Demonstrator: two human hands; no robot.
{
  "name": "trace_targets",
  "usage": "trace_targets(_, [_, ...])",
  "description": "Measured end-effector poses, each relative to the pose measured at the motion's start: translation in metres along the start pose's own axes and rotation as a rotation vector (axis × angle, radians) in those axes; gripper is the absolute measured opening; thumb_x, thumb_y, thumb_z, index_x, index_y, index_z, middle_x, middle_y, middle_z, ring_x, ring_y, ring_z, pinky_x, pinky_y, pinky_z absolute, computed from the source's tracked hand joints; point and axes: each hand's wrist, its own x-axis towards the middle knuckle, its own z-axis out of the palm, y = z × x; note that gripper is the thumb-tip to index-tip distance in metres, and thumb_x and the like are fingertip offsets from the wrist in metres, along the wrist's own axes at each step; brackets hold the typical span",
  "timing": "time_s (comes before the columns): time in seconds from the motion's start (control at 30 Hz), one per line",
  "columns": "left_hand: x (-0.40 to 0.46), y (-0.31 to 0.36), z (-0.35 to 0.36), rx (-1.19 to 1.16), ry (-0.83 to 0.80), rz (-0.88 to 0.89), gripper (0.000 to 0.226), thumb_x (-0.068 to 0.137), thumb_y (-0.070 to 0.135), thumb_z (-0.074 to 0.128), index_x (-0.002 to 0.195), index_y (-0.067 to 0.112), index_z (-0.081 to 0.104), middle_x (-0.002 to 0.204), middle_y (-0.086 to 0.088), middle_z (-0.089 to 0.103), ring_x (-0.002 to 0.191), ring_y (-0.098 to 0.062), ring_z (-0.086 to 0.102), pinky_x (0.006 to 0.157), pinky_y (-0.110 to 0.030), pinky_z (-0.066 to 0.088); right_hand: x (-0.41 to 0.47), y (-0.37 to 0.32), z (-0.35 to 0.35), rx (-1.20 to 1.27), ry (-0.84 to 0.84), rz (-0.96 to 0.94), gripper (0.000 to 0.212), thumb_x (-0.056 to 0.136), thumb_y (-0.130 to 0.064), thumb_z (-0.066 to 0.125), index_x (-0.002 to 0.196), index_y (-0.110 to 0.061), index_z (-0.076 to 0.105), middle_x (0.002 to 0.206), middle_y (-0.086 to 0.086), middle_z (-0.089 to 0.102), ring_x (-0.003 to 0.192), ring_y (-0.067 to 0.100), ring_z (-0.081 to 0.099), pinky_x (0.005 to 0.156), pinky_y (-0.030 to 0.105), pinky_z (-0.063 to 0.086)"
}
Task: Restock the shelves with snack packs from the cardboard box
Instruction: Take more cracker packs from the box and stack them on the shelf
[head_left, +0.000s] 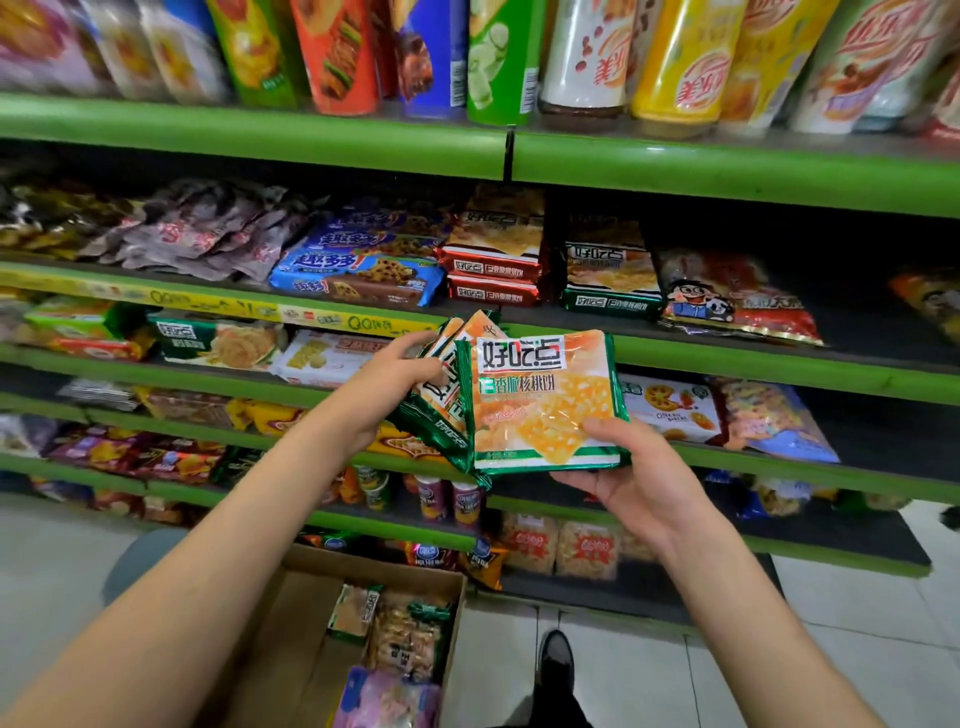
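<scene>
The front snack pack (545, 400), green-edged with an orange biscuit picture, reads 好吃点 in large black characters on a white panel, and below it 香脆核桃饼. The same 好吃点 mark shows on the red packs (491, 260) and the green pack (610, 275) lying on the shelf (727, 343) at about twelve o'clock from the hands. At eleven o'clock a blue cookie pack (358, 270) carries 趣多多, and a yellow price strip (223, 304) on the shelf edge shows "QQ" lettering; the rest of it is too blurred to read.

The right hand (639, 483) grips the front pack at its lower right corner, thumb laid over the face, fingers curled beneath. The left hand (384, 389) holds a fanned bunch of like green packs (441, 395) behind and to the left of the front one, fingers wrapped round their upper edge. Both sets of packs are held up in front of the middle shelves, overlapping one another.

The cardboard box (311, 639) sits on the floor at six o'clock, open, with more packs (405, 634) in its right side. A black shoe (556, 660) stands on the tiles at five o'clock.
</scene>
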Motion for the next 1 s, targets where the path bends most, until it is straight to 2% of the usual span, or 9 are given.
trace_targets(0.17, [-0.001,-0.001,-0.017,-0.013,0.013,0.003,0.076,0.058,0.035,0.070,0.131,0.045,0.054,0.133,0.006,0.054,0.114,-0.007,0.050,0.081,-0.030,0.038,0.002,0.000,0.008,-0.039,-0.020,0.016,0.046,0.068,-0.001,0.067,0.114,-0.006,0.060,0.106,0.013,0.077,0.098,0.033,0.074,0.070,0.038,0.062])
trace_targets(0.27, [-0.002,-0.002,-0.027,-0.008,0.033,0.010,0.074,0.059,0.034,0.070,0.131,0.046,0.054,0.132,0.008,0.052,0.116,-0.010,0.050,0.076,-0.024,0.036,0.005,0.002,0.013,-0.054,-0.037,0.016,0.051,0.067,0.004,0.065,0.117,-0.007,0.060,0.112,0.014,0.075,0.103,0.034,0.072,0.075,0.042,0.062])
trace_targets(0.33, [-0.003,-0.004,-0.032,-0.005,0.035,0.006,0.075,0.060,0.033,0.069,0.132,0.046,0.053,0.130,0.010,0.051,0.111,-0.005,0.050,0.077,-0.023,0.036,0.007,0.005,0.017,-0.044,-0.041,0.021,0.053,0.066,0.006,0.064,0.117,-0.007,0.061,0.114,0.015,0.074,0.104,0.035,0.072,0.077,0.044,0.062])
trace_targets(0.43, [-0.001,-0.011,-0.040,0.015,0.048,-0.010,0.075,0.059,0.035,0.069,0.132,0.047,0.053,0.137,0.004,0.047,0.123,-0.018,0.044,0.094,-0.036,0.031,0.010,0.010,0.022,-0.027,-0.038,0.039,0.054,0.065,0.007,0.062,0.117,-0.009,0.062,0.114,0.016,0.074,0.104,0.036,0.071,0.077,0.046,0.062])
trace_targets(0.53, [0.001,-0.017,-0.044,0.023,0.058,-0.028,0.078,0.055,0.038,0.070,0.130,0.049,0.054,0.140,0.003,0.046,0.128,-0.022,0.040,0.098,-0.042,0.029,0.011,0.013,0.026,-0.014,-0.019,0.066,0.054,0.065,0.007,0.062,0.118,-0.006,0.061,0.116,0.018,0.073,0.107,0.038,0.070,0.078,0.046,0.062])
trace_targets(0.7, [0.004,-0.025,-0.048,0.005,0.070,-0.045,0.082,0.051,0.041,0.071,0.131,0.048,0.055,0.138,0.002,0.052,0.127,-0.025,0.047,0.107,-0.051,0.037,0.013,0.014,0.036,0.111,0.078,0.181,0.037,0.071,-0.010,0.070,0.106,-0.004,0.060,0.096,0.018,0.075,0.085,0.034,0.075,0.059,0.034,0.062])
trace_targets(0.83, [0.006,-0.029,-0.047,-0.004,0.073,-0.033,0.079,0.059,0.035,0.070,0.135,0.045,0.053,0.131,0.008,0.041,0.121,-0.020,0.040,0.095,-0.042,0.029,0.013,0.012,0.043,0.230,0.130,0.319,0.050,0.068,-0.020,0.073,0.114,-0.003,0.060,0.097,0.027,0.073,0.075,0.038,0.076,0.047,0.031,0.059])
trace_targets(0.9, [0.008,-0.030,-0.047,-0.011,0.071,-0.032,0.079,0.059,0.035,0.069,0.136,0.045,0.053,0.133,0.009,0.040,0.123,-0.020,0.039,0.095,-0.042,0.029,0.014,0.011,0.045,0.244,0.130,0.348,0.057,0.066,-0.020,0.074,0.118,-0.002,0.060,0.099,0.030,0.072,0.067,0.035,0.075,0.045,0.030,0.059])
trace_targets(1.0, [0.009,-0.031,-0.048,-0.013,0.061,-0.038,0.079,0.059,0.035,0.070,0.135,0.046,0.053,0.137,0.005,0.043,0.125,-0.021,0.039,0.097,-0.043,0.029,0.017,0.008,0.046,0.225,0.121,0.352,0.075,0.066,-0.020,0.075,0.135,-0.003,0.053,0.098,0.031,0.071,0.066,0.035,0.075,0.046,0.031,0.059])
